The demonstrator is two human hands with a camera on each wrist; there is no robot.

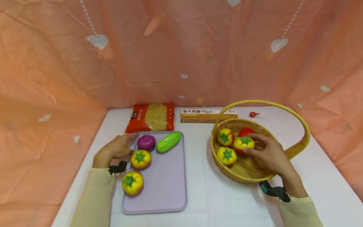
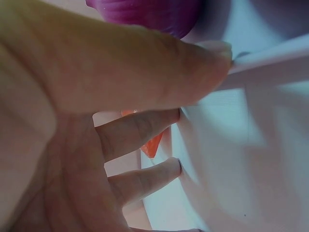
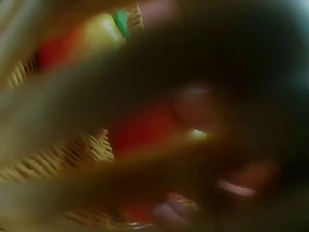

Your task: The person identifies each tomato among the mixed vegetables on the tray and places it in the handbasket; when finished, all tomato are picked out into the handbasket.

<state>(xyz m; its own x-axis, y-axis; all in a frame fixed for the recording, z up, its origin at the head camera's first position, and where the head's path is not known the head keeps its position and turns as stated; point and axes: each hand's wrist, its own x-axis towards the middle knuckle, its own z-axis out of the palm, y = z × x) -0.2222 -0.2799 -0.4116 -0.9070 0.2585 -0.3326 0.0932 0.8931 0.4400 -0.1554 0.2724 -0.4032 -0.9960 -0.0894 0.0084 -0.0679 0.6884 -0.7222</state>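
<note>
At the left side of the lilac tray, my left hand touches the rim with its thumb, while other fingers reach down to the white tabletop. Beside it on the tray lie a purple onion and a yellow-and-red tomato with a green star-shaped leaf. My right hand reaches into the wicker basket and holds another yellow-and-red tomato between thumb and fingers. Around that one sit two similar tomatoes and a red round item, partly hidden. The right wrist view is dark and blurred.
A green cucumber-like vegetable and a second tomato lie on the tray. Behind stand a red pasta bag and a pasta box. A red lollipop lies behind the basket, whose tall handle arches over it.
</note>
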